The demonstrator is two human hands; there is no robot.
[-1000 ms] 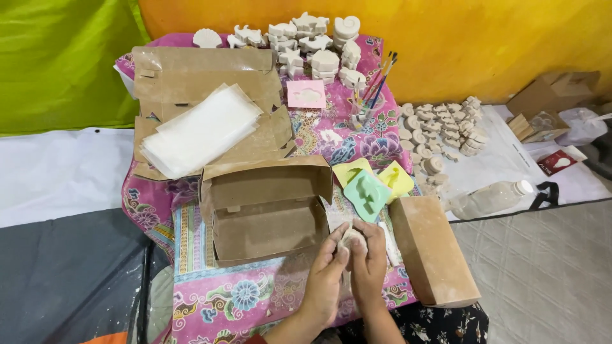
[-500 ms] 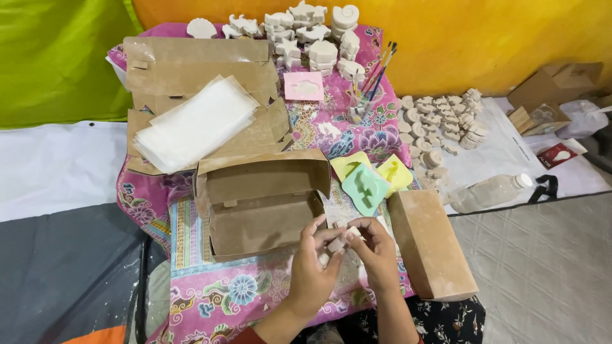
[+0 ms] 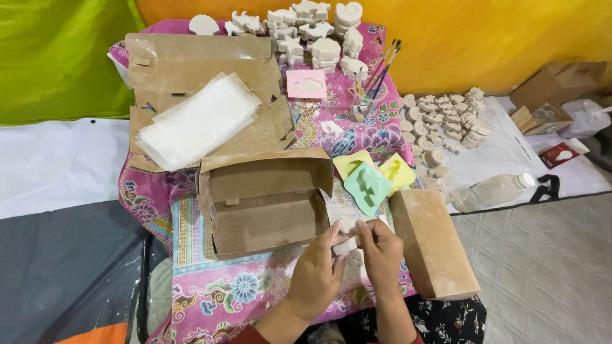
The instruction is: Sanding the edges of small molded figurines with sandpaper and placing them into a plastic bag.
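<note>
Left hand [image 3: 317, 277] and right hand [image 3: 382, 255] both pinch a small white plaster piece [image 3: 346, 246], chalky and blocky, between fingertips above the floral cloth [image 3: 217, 299], just beside the open brown cardboard box [image 3: 264, 204]. Dusty closed box [image 3: 433, 245] lies right.

Pretty even, soft lighting here, bright enough with no harsh glare. Shadows are faint, mostly inside the open cardboard box [image 3: 264, 204]. Focus is decent overall, though the wide lens bends the edges a bit.
</note>
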